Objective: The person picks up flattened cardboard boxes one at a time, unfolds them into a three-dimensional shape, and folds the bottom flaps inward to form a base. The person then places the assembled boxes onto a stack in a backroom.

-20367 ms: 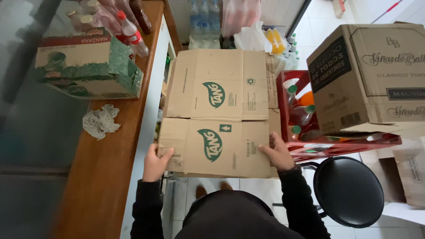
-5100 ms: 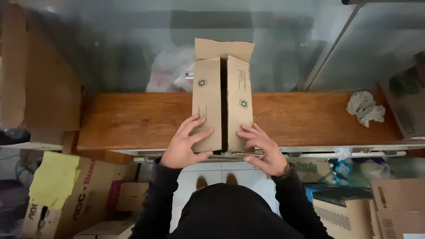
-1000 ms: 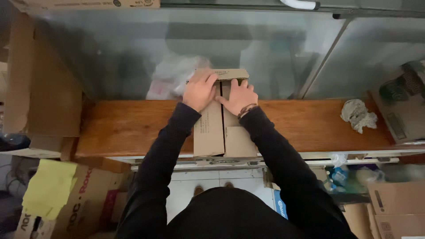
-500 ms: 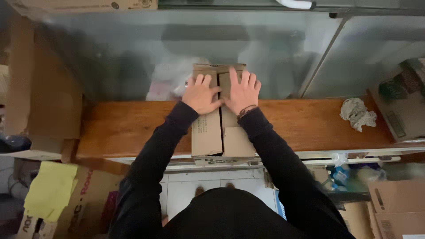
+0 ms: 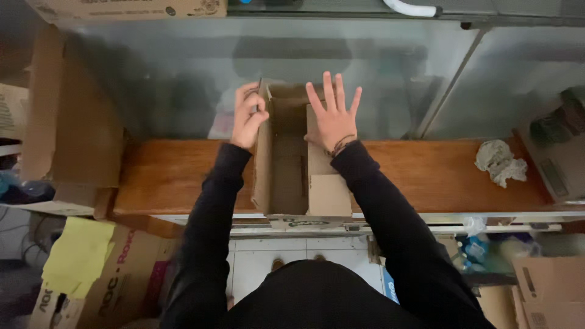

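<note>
- The left hand (image 5: 247, 116) is curled, fingers bent round the top edge of the left flap of a cardboard box (image 5: 285, 164); thumb and fingers pinch that flap and hold it upright, away from the opening.
- The right hand (image 5: 332, 116) is spread flat and wide, all fingers straight and apart. Its palm presses on the right flap of the box, fingertips reaching past the far edge toward the glass. It grips nothing. A thin band sits at the wrist.
- The box lies on a wooden counter (image 5: 426, 173), its long side running away from the person, its near end at the counter's front edge. Its top is open and the brown inside shows between the hands.
- Half a second ago both hands lay flat, side by side, on the closed flaps; now the left flap has been lifted, the hands have parted, and the inside is laid open.
- A crumpled white paper (image 5: 501, 161) lies on the counter, well apart to the right.
- Behind the counter stands a glass pane (image 5: 365, 67).
- Below left, on the floor, a carton (image 5: 116, 274) with a yellow cloth (image 5: 76, 256) draped over it.
</note>
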